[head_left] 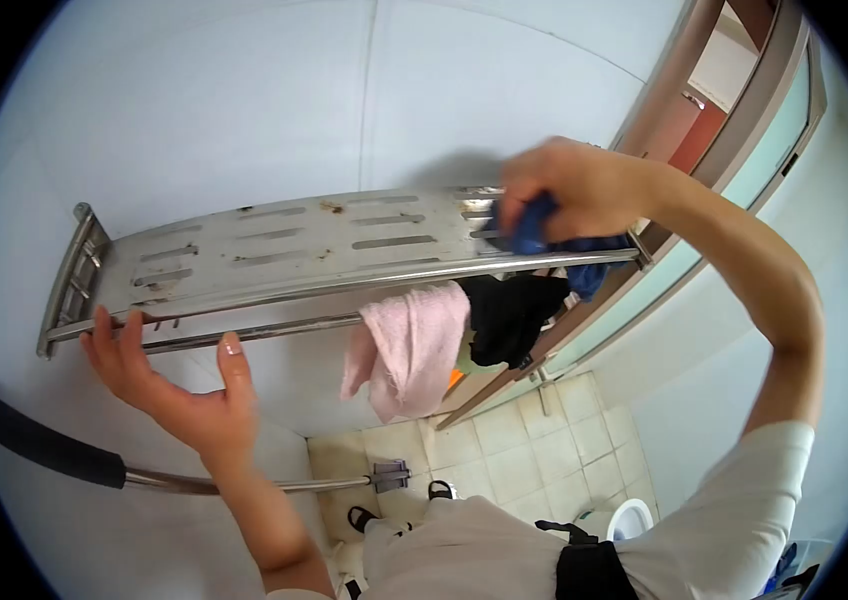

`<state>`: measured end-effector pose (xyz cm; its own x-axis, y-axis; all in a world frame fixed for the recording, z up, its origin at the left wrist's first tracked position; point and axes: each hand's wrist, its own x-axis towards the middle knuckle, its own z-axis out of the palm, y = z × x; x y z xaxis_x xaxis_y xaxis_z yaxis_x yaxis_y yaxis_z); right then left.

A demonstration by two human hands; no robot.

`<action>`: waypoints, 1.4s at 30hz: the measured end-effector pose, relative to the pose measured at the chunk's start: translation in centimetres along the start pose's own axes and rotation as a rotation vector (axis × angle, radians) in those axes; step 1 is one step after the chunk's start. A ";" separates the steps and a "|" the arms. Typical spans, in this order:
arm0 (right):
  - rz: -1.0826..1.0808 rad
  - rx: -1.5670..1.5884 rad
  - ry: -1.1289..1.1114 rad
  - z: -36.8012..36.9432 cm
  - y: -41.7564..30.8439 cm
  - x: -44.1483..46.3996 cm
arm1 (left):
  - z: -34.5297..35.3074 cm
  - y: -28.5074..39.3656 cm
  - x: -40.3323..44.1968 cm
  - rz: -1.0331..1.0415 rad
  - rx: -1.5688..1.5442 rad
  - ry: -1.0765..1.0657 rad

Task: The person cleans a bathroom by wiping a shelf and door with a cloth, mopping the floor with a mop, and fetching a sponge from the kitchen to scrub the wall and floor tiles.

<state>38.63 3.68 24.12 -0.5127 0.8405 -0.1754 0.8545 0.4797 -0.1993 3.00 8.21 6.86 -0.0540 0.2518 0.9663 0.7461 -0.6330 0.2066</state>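
A metal wall rack (294, 240) with a slotted, stained shelf spans the view in front of me. My right hand (564, 195) is closed around a dark blue thing (534, 222) on the shelf's right part; motion blur hides its exact kind. At the rack's left end, my left hand (184, 395) has its fingers spread and thumb apart, holding nothing. Its fingertips are at the front rail (274, 300); whether they press on it I cannot tell. A pink towel (409, 350) and a black cloth (514, 315) hang from the lower rail between my hands.
More dark blue cloth (589, 278) hangs at the rack's right end, beside a door frame (744, 150). A metal pole with a black grip (54, 440) crosses low on the left. Below are floor tiles (504, 450) and a white round-rimmed fixture (631, 518).
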 end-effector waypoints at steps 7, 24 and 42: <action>-0.356 -0.075 0.316 2.1 -3.3 9.2 | -0.1 -0.2 -0.2 0.006 0.013 -0.027; -0.151 -0.284 0.301 1.5 -8.7 15.2 | 0.3 -0.6 -0.7 -0.041 -0.068 -0.018; -0.440 -0.218 0.821 -1.6 -16.2 9.2 | -0.7 3.5 -6.2 -0.464 -0.684 0.124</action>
<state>20.24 4.01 27.24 -0.6438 0.4490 0.6196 0.6386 0.7614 0.1119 5.49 3.86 1.75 -0.3590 0.5390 0.7620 0.0652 -0.7999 0.5965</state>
